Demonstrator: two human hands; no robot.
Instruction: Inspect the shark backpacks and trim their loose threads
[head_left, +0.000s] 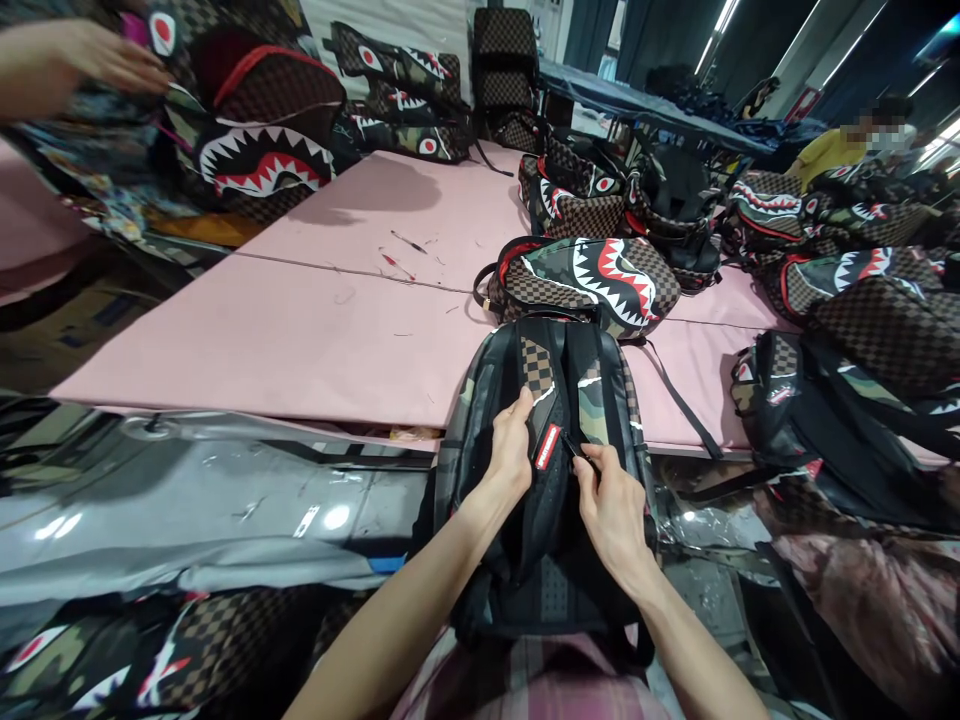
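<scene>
A black backpack (480, 400) with camouflage and checkered strap panels rests upright against the table's front edge, its strap side facing me. My left hand (512, 440) is closed on the left shoulder strap, beside a small red label (548, 447). Just right of that label, my right hand (609, 490) pinches a small dark tool (571, 443), perhaps tweezers or snips, with its tip at the strap. Behind this backpack lies a checkered backpack with a shark mouth (615, 280).
The pink table (337, 350) carries scissors-like tools (397, 267) and thread scraps. More backpacks (832, 300) crowd the right; others (412, 90) stand at the back. Another person's hand (112, 60) reaches toward a shark-mouth backpack (266, 150) at upper left. Bags (225, 640) lie at lower left.
</scene>
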